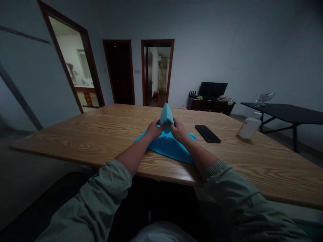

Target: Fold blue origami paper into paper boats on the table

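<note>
Between my two hands is a folded piece of light-blue paper (166, 115), raised above the table with its pointed end up. My left hand (154, 129) grips its lower left side, thumb toward the middle. On the opposite side, my right hand (178, 130) pinches the lower right edge. The fingers behind the paper are partly hidden. Beneath my hands and forearms lies a flat, brighter blue sheet (171, 148); whether it is paper or cloth I cannot tell. It rests near the front edge of the wooden table (106, 129).
Right of my hands lies a black phone (207, 133). Farther right stands a white bottle (249, 126). A black folding table (290, 112) is beyond the wooden table's right side. Against the back wall, a dark cabinet (212, 105) carries a black screen (213, 89).
</note>
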